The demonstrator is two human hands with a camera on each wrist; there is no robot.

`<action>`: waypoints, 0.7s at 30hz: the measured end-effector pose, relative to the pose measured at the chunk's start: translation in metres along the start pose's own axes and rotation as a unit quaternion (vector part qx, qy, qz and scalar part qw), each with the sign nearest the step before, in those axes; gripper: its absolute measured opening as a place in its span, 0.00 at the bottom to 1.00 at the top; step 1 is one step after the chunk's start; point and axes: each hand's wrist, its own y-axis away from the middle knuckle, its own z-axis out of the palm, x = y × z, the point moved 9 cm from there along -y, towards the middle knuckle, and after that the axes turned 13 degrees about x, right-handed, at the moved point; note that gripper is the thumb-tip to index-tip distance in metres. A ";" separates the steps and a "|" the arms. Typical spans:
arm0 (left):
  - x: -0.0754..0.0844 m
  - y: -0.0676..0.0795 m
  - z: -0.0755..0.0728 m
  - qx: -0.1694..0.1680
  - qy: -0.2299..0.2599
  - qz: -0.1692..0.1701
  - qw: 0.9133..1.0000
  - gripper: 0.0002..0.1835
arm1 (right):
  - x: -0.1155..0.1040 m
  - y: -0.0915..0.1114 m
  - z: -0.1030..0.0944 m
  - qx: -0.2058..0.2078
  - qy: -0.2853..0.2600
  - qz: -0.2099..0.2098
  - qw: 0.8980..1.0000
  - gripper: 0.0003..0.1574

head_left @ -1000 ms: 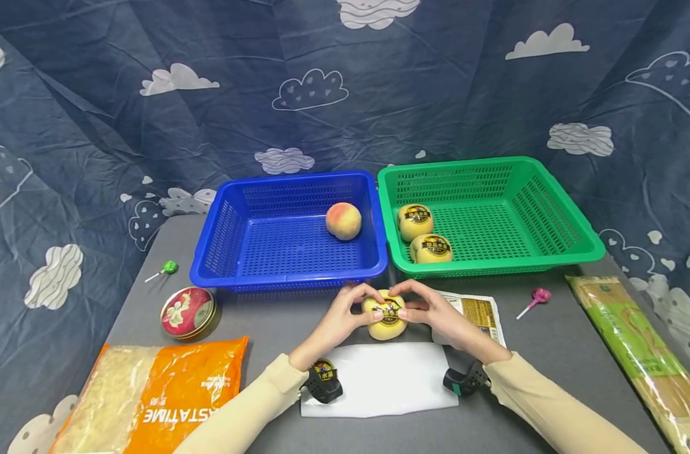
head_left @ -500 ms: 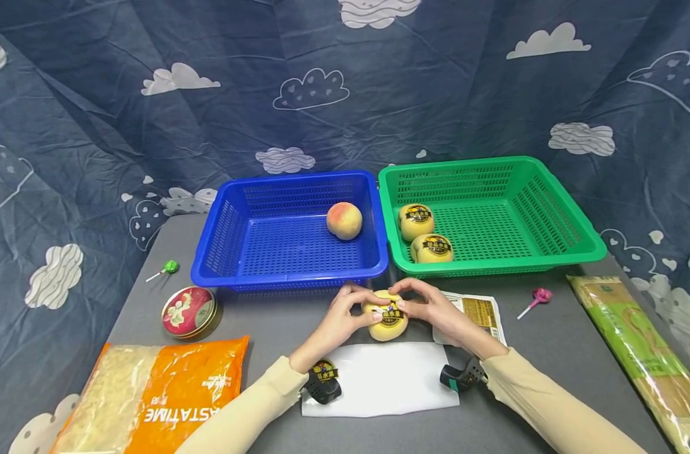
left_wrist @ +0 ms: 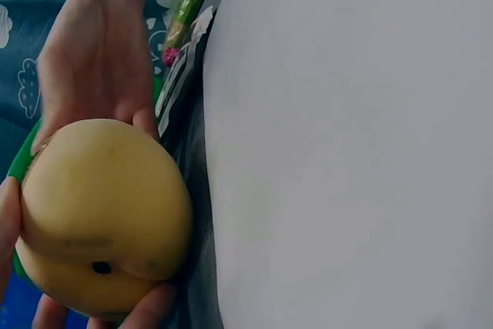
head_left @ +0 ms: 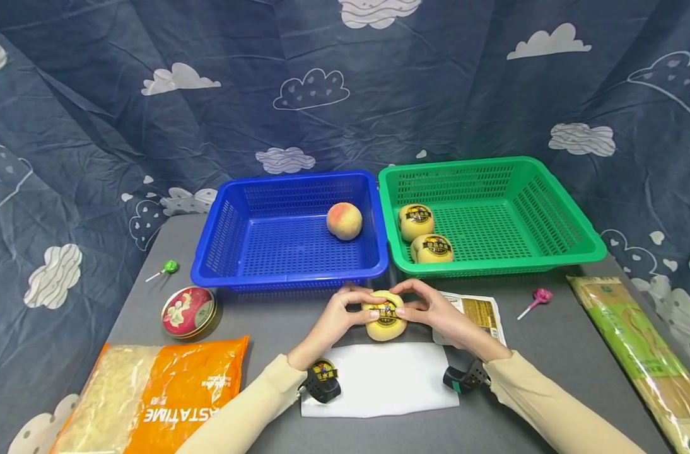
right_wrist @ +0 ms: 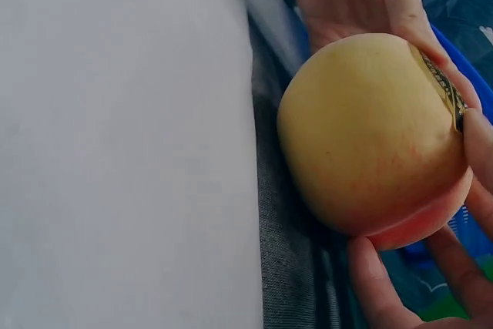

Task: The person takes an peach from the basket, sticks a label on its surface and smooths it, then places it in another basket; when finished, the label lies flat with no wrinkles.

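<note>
Between both hands, over the far edge of a white sheet (head_left: 398,384), is a yellow peach (head_left: 386,331) bearing a black-and-gold sticker (head_left: 387,313). My left hand (head_left: 335,318) holds it from the left, thumb at the sticker's left edge. From the other side my right hand (head_left: 444,318) grips it, its thumb at the sticker's right edge. The left wrist view shows the peach's (left_wrist: 104,190) plain yellow underside with a small dark spot. A reddish patch with a crease appears on the peach (right_wrist: 370,136) in the right wrist view, its sticker (right_wrist: 445,86) pressed under fingers.
Behind stand a blue basket (head_left: 288,279) with one peach (head_left: 344,221) and a green basket (head_left: 504,261) with two stickered peaches. Another sticker (head_left: 325,371) lies by the left wrist. Around them are a pasta bag (head_left: 180,384), red tin (head_left: 188,312), noodle pack (head_left: 634,340) and lollipops.
The fingers of both hands have shifted slightly on the peach, and the peach has tilted a little between them. The baskets and other objects stay in place.
</note>
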 end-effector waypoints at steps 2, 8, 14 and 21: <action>-0.001 -0.001 0.001 -0.001 0.008 -0.002 1.000 0.14 | 0.000 0.002 0.000 -0.006 -0.002 -0.006 1.000 0.26; -0.011 -0.001 0.007 -0.011 0.068 -0.058 0.996 0.12 | -0.001 0.003 -0.001 -0.014 -0.003 -0.015 1.000 0.24; -0.021 -0.001 0.010 -0.004 0.121 -0.142 0.982 0.12 | -0.003 0.005 0.002 -0.022 0.033 -0.030 0.999 0.23; -0.021 0.000 0.010 0.007 0.137 -0.146 0.980 0.12 | -0.002 0.006 0.002 -0.017 0.021 -0.021 0.999 0.24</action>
